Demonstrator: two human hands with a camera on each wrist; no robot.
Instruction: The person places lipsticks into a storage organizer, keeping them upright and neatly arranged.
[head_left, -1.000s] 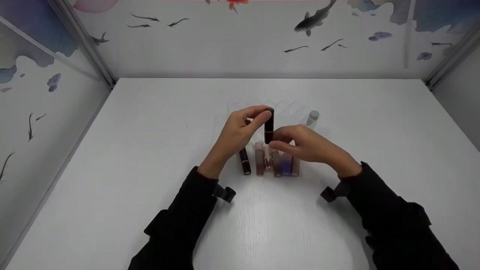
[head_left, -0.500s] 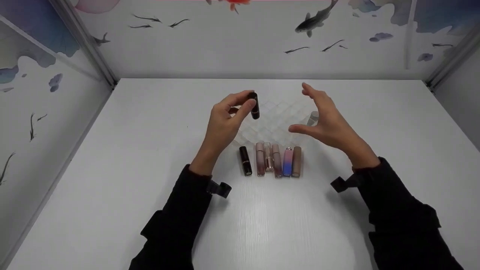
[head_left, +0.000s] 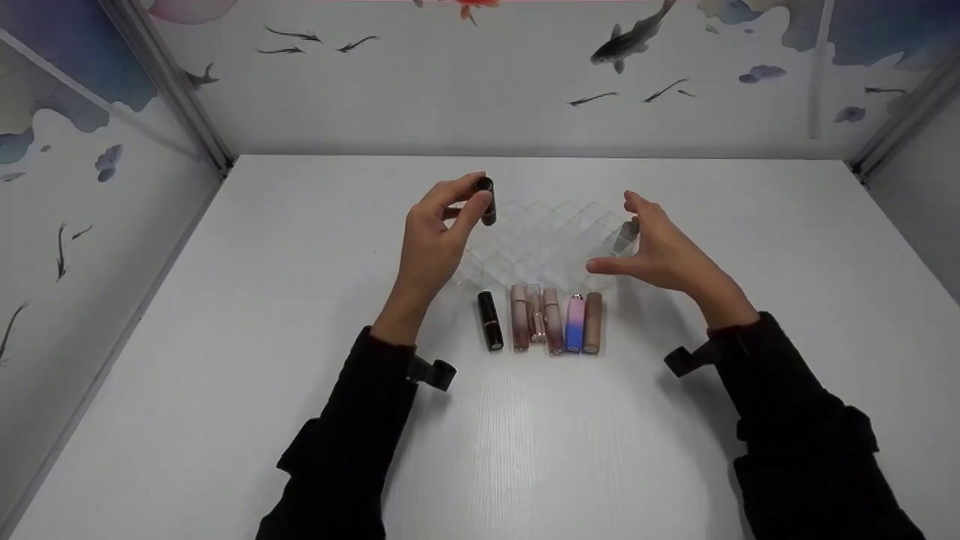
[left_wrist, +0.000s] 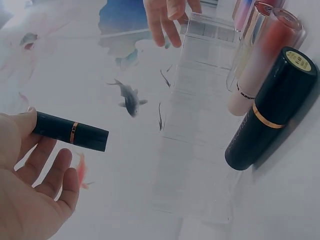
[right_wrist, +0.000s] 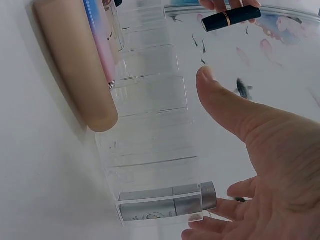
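Observation:
Held up over the left end of a clear divided organizer (head_left: 551,236) is a black lipstick (head_left: 489,206) with a gold band, which my left hand (head_left: 433,232) pinches between thumb and fingers near its top end. In the left wrist view the lipstick (left_wrist: 70,131) points out past the fingertips, apart from the organizer. At the organizer's right end my right hand (head_left: 667,247) has its thumb and fingers spread wide, holding nothing. A silver tube (right_wrist: 160,206) stands in the end compartment, and the right fingers are close behind its top in the right wrist view.
A second black lipstick (head_left: 490,322) lies on the white table (head_left: 300,300) in front of the organizer. Right of it lie several lip gloss tubes (head_left: 520,319), a pink and blue tube (head_left: 575,324) and a brown tube (head_left: 592,324). A patterned panel (head_left: 480,90) stands behind.
My left hand has carried the lipstick left and away from me. My right hand has let go of the lipstick's lower end, spread its fingers and moved right to the organizer's end.

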